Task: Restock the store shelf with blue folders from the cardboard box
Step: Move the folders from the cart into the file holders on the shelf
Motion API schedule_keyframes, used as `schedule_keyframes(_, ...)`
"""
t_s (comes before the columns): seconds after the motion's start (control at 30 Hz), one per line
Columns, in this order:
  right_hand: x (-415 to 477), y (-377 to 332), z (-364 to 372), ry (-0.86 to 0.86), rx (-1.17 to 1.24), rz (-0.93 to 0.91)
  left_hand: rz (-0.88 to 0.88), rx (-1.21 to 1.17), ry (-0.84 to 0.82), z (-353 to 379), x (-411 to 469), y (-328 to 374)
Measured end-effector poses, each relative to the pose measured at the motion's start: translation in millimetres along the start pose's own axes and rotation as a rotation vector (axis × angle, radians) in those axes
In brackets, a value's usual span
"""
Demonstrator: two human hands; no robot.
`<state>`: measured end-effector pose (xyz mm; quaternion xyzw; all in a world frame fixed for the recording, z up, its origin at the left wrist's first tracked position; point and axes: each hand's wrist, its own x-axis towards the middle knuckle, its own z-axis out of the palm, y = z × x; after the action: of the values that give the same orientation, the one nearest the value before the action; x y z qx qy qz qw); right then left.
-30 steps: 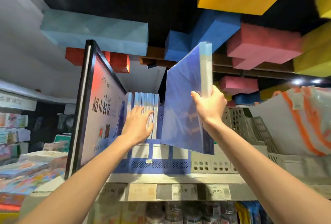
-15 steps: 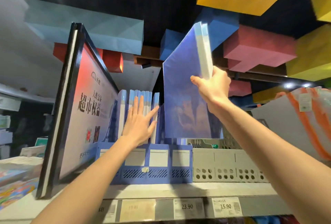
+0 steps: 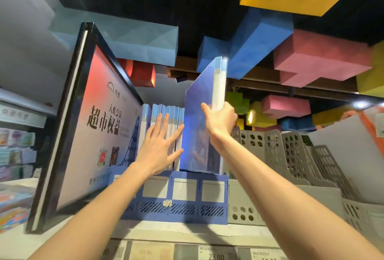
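Note:
My right hand [image 3: 220,118] grips the spine edge of a small stack of blue folders [image 3: 202,122], held upright with its lower edge down inside the right compartment of a blue file rack [image 3: 187,196] on the shelf. My left hand [image 3: 159,147] presses flat, fingers spread, against the spines of several blue folders [image 3: 164,118] that stand upright in the rack's left compartments, holding them to the left. The cardboard box is out of view.
A black-framed poster sign [image 3: 83,126] leans at the rack's left. Grey perforated file racks [image 3: 280,155] stand to the right, with a white and orange bag [image 3: 353,145] beyond. Price tags [image 3: 216,255] line the shelf edge. Coloured blocks hang overhead.
My right hand has lowered the held folders into the rack's right compartment and stood them more upright. My left hand stays pressed on the shelved folders.

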<state>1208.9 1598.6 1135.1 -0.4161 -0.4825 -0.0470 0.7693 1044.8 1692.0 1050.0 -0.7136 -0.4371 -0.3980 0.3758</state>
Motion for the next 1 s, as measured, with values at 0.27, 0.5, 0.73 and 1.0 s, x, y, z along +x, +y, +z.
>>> schedule_keyframes(0.27,1.4,27.1,58.9,-0.104,-0.037,0.009,0.030,-0.011,-0.026,0.4,-0.1,-1.5)
schedule_keyframes(0.5,5.5,46.1,69.4,-0.152,-0.012,0.017,0.044,-0.015,-0.033,1.5,0.1,-5.8)
schedule_keyframes(0.73,13.5,48.7,63.2,-0.393,-0.120,0.015,0.045,-0.023,-0.029,2.7,-1.3,-6.8)
schedule_keyframes(1.0,8.7,68.7,33.6,-0.751,-0.153,0.128,0.056,-0.032,-0.024,3.0,-1.1,-8.2)
